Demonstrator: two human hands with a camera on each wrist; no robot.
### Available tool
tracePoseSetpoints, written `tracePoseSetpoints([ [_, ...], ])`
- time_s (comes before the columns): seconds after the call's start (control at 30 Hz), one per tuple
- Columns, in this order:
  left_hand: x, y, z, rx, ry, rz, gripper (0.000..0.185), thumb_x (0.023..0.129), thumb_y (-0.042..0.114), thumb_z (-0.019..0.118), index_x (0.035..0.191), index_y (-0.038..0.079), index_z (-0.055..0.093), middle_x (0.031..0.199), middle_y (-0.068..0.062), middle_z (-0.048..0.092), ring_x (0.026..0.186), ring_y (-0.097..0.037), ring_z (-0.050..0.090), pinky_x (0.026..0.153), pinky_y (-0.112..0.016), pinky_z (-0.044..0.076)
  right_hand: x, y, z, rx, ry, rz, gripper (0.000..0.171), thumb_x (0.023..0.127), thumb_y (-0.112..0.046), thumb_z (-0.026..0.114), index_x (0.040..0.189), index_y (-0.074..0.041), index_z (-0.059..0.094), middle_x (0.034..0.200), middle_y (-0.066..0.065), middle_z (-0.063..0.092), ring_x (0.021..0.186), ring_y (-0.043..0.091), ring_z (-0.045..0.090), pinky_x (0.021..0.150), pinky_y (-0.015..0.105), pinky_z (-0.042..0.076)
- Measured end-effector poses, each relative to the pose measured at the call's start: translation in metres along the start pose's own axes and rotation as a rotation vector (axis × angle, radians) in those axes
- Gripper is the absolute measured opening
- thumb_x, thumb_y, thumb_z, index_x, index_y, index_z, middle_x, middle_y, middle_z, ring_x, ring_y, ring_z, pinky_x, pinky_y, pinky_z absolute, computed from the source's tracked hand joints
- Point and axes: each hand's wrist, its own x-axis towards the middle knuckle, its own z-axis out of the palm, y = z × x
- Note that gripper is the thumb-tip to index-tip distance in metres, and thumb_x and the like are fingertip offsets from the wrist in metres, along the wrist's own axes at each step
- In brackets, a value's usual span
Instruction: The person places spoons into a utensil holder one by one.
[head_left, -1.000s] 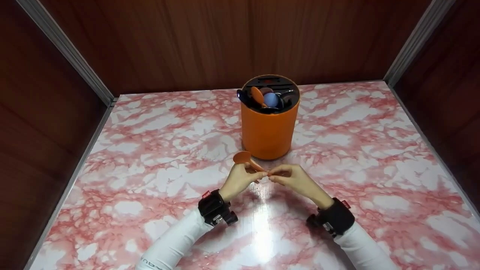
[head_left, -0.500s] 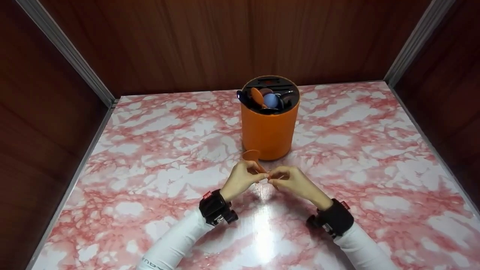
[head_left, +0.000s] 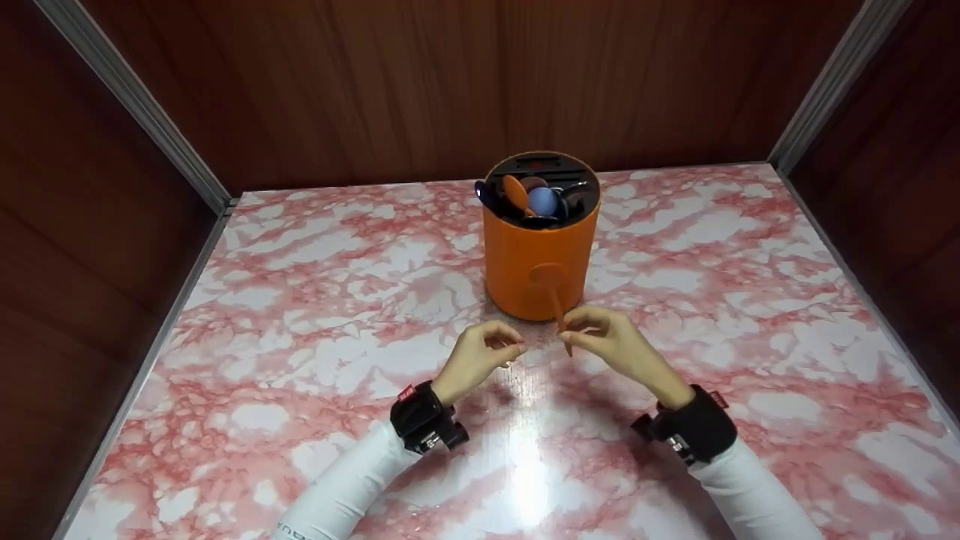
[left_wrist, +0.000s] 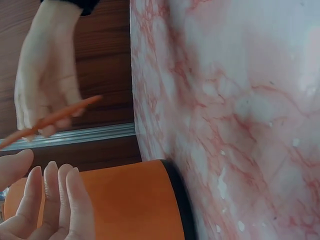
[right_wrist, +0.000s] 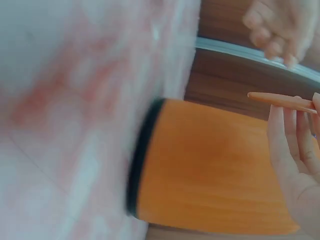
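One hand has the load: right hand [head_left: 611, 346] pinches the orange spoon [head_left: 556, 300] low on its handle, thumb against curled fingertips, bowl end up. Spoon stands nearly upright, just in front of the near wall of the orange holder [head_left: 538, 266]; from the head view I can't tell if the bowl touches the wall. Right wrist view shows the handle [right_wrist: 282, 101] lying across the fingertips [right_wrist: 287, 125], tip poking free toward the left.

Left hand [head_left: 480, 356] is off the spoon, fingers loosely curled, holding nothing, just left of the right hand above the tabletop. Left wrist view confirms: its fingers [left_wrist: 55, 192] are relaxed, with the spoon [left_wrist: 52, 117] apart from them in the other hand.

Judgement on handling: the pinch is at the thin end, so the heavy bowl can swing. Firmer pad contact or a grip nearer the middle would steady it. Keep the bowl from knocking the holder's wall; the holder looks light enough to shift. Its top is already crowded: another orange spoon [head_left: 516, 191], a blue spoon [head_left: 541, 200] and dark utensils sit in the open part, with slots at the far side.

Surface: glossy pink-and-white marble-pattern tabletop [head_left: 300, 300], a bright glare patch near the person's wrists; looks slick. Holder stands toward the far middle. Surround: dark wood-grain panels [head_left: 375, 82] on three sides, metal trim strips at the corners. White sleeves, black wrist cameras on both arms.
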Motion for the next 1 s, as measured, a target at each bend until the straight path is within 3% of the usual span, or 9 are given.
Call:
tracePoseSetpoints([
  [0.1,-0.002,-0.001,-0.001,0.000,0.000,-0.021,0.020,0.083,0.006,0.065,0.096,-0.008,0.063,0.084,-0.022,0.065,0.065,-0.009,0.056,0.062,-0.024,0.052,0.002,-0.012,-0.009,-0.003,0.055,-0.027,0.020,0.084,-0.005,0.064,0.099,0.008,0.062,0.097,0.019,0.066,0.081,0.001,0.063,0.074,0.016,0.052],
  [0.3,-0.004,-0.004,-0.002,0.028,-0.008,-0.032,0.018,0.084,0.009,0.065,0.095,-0.006,0.064,0.085,-0.019,0.067,0.073,-0.028,0.061,0.068,-0.041,0.055,0.009,-0.026,-0.024,0.046,0.137,-0.094,0.017,0.083,-0.001,0.065,0.096,0.010,0.063,0.087,-0.003,0.068,0.074,0.008,0.064,0.070,0.017,0.053],
  [0.53,-0.006,-0.005,-0.004,0.045,-0.020,-0.066,0.018,0.084,0.012,0.065,0.096,-0.002,0.065,0.090,-0.018,0.068,0.075,-0.026,0.062,0.068,-0.034,0.055,0.019,-0.043,-0.041,0.103,0.252,-0.135,0.013,0.081,0.007,0.063,0.093,0.013,0.062,0.084,-0.006,0.068,0.078,0.004,0.064,0.073,0.019,0.055],
  [0.73,-0.007,-0.009,-0.005,0.020,-0.037,-0.064,0.021,0.084,0.008,0.063,0.098,-0.007,0.062,0.092,-0.021,0.067,0.078,-0.027,0.063,0.071,-0.045,0.055,0.031,-0.058,-0.056,0.106,0.343,-0.151,0.010,0.081,0.003,0.065,0.090,-0.002,0.066,0.080,-0.010,0.068,0.074,0.004,0.064,0.069,0.017,0.054],
  [1.0,-0.008,-0.012,-0.004,0.004,-0.052,-0.081,0.019,0.084,0.007,0.062,0.098,-0.007,0.062,0.097,-0.024,0.065,0.084,-0.036,0.061,0.073,-0.045,0.055,0.058,-0.073,-0.068,0.142,0.473,-0.220,0.019,0.080,0.007,0.064,0.086,-0.011,0.066,0.074,-0.012,0.068,0.069,0.003,0.063,0.067,0.017,0.053],
])
